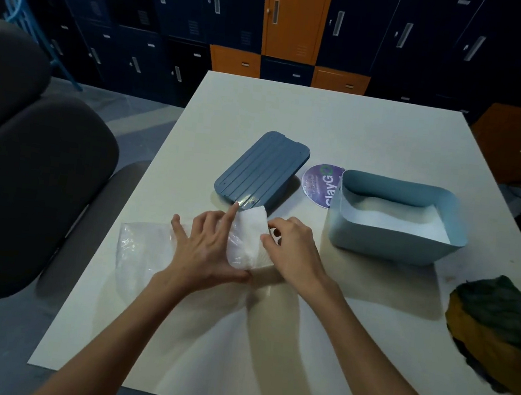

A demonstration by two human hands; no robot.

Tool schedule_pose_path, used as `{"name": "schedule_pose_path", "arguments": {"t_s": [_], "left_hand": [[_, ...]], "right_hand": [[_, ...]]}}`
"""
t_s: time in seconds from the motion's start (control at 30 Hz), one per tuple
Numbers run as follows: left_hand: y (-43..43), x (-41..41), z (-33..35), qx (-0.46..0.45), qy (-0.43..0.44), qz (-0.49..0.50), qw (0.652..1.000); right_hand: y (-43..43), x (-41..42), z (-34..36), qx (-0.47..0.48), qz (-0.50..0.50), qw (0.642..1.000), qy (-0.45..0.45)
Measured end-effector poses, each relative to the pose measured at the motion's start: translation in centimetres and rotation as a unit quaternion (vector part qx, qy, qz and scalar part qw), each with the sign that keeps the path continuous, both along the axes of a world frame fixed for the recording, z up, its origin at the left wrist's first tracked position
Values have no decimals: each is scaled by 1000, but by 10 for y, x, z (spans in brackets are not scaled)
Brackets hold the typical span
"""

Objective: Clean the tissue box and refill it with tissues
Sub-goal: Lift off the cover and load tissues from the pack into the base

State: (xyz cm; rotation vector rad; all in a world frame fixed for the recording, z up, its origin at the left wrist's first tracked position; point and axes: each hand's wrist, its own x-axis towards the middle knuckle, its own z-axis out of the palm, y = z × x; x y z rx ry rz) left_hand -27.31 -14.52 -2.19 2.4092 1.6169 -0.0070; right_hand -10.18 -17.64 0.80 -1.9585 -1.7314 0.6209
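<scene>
A clear wrapper [140, 242] lies on the surface [268, 344]. The left hand [207, 249] rests on it with fingers straight, its grip loose, beside the tissues [248, 238]. The right hand [292, 249] has its grip pinched on the tissues' near edge. Behind them lies the lid [261, 168]. Further right are the box [396, 219], white inside, and a cloth [491, 327].

Both forearms stretched forward, left grip [208, 246] spread flat, index extended, right grip [292, 249] curled, pinching tissue stack [248, 238]

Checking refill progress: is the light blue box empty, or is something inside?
Not empty: the light blue box holds a white layer, apparently tissues, lying below its rim.
</scene>
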Motion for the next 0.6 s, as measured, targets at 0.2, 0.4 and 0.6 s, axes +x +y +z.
{"name": "schedule_pose_path", "arguments": {"t_s": [0.2,0.4,0.6], "left_hand": [[0,6,-3,48,11,-18,999],[-2,8,5,44,-1,-17,999],[-2,5,12,35,-10,-14,999]], "right_hand": [[-6,-12,8,51,30,998,-9],[5,-2,18,-2,-31,996,82],[12,21,10,-122,-112,958,235]]}}
